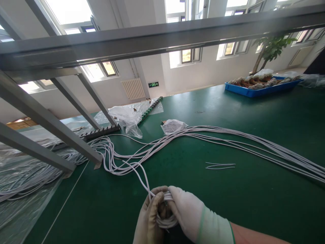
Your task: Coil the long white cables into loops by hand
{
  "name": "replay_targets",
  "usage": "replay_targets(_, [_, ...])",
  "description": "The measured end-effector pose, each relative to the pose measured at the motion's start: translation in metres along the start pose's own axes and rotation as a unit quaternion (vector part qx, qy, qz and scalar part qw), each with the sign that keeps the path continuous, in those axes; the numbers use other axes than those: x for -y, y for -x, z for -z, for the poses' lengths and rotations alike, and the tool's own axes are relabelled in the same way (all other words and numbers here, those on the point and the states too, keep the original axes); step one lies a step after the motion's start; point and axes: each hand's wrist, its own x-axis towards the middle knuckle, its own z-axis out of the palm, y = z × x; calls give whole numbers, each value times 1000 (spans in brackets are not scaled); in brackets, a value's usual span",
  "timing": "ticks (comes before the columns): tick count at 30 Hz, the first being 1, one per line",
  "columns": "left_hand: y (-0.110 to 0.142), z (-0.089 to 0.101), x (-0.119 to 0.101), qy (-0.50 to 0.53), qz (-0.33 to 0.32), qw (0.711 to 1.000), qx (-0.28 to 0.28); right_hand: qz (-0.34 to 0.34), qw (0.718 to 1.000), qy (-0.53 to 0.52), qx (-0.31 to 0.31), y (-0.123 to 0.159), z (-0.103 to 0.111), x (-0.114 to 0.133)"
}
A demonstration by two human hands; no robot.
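Both my hands wear white gloves and meet at the bottom centre over the green table (228, 203). My left hand (148, 218) is closed around a small coil of white cable (166, 220). My right hand (186, 213) is closed on the same coil from the right side. A white cable strand (142, 174) runs from the coil up to a loose tangle of white cables (114, 157). A long bundle of white cables (254, 144) stretches across the table to the right edge.
Two short cable pieces (219, 165) lie mid-table. A small bag of cables (172, 126) and crumpled plastic (127, 117) sit further back. A blue tray (264, 88) with bundled parts stands far right. Grey metal frame bars (50, 125) cross at the left, over plastic-covered cables (22, 176).
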Motion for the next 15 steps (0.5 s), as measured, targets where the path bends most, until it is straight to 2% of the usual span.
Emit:
replay_targets(3, [-1,1,-3,5,47,999,-2,-5,1000,-14,-4,-1,-1,-5])
replay_targets(6, [0,2,-12,-2,80,996,-27,33,989,-143,-22,-2,0,-9])
replay_targets(10, [3,2,-18,2,78,996,-46,52,952,-299,-40,-3,-2,-8])
replay_targets(15, [5,0,-13,18,79,996,-35,56,940,-334,-45,-3,-10,-7])
